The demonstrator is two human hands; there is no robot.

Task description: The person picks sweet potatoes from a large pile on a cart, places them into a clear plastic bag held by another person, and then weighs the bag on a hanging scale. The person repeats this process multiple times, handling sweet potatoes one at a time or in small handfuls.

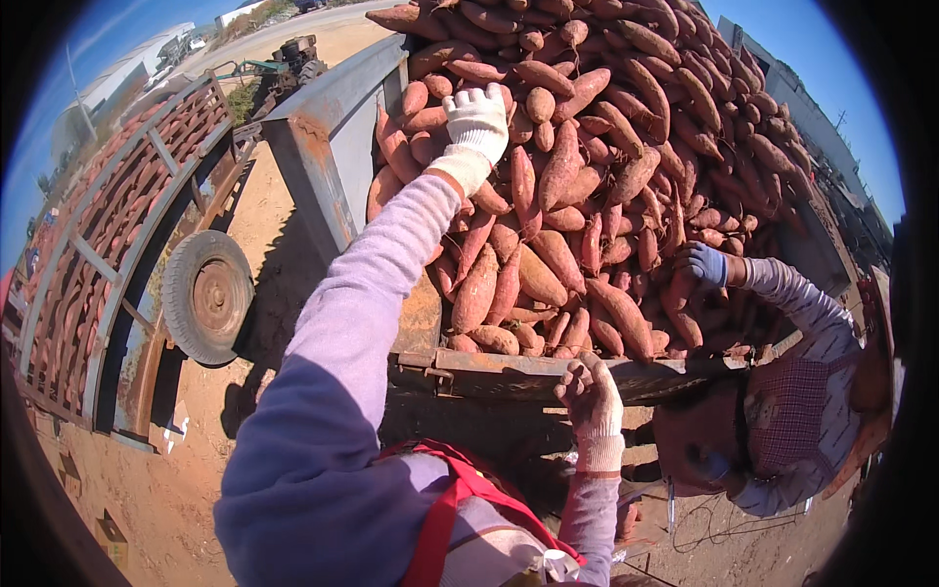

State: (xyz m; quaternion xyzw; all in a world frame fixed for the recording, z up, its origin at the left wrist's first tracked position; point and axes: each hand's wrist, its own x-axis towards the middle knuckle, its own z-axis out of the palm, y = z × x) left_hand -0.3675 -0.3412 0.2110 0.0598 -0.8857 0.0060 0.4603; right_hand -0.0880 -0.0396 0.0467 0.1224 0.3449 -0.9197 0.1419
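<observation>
A tall heap of reddish sweet potatoes (561, 165) fills a metal trailer bed before me. My left hand (477, 121), in a white knit glove, reaches over the heap near the bed's left wall. Its curled fingers rest against a sweet potato (506, 97); the fingertips are hidden, so I cannot tell whether they grip it. My right hand (593, 396), in a soiled glove, is lower down, just in front of the bed's rusty front edge (513, 363). Its fingers are bent and a little apart, and nothing shows in them.
A co-worker's blue-gloved hand (702, 264) touches sweet potatoes at the right; that person (788, 418) stands close beside the bed. A rusty steel corner post (312, 147) rises at left. Beyond it is a slatted trailer (110, 257) with a tyre (209, 297).
</observation>
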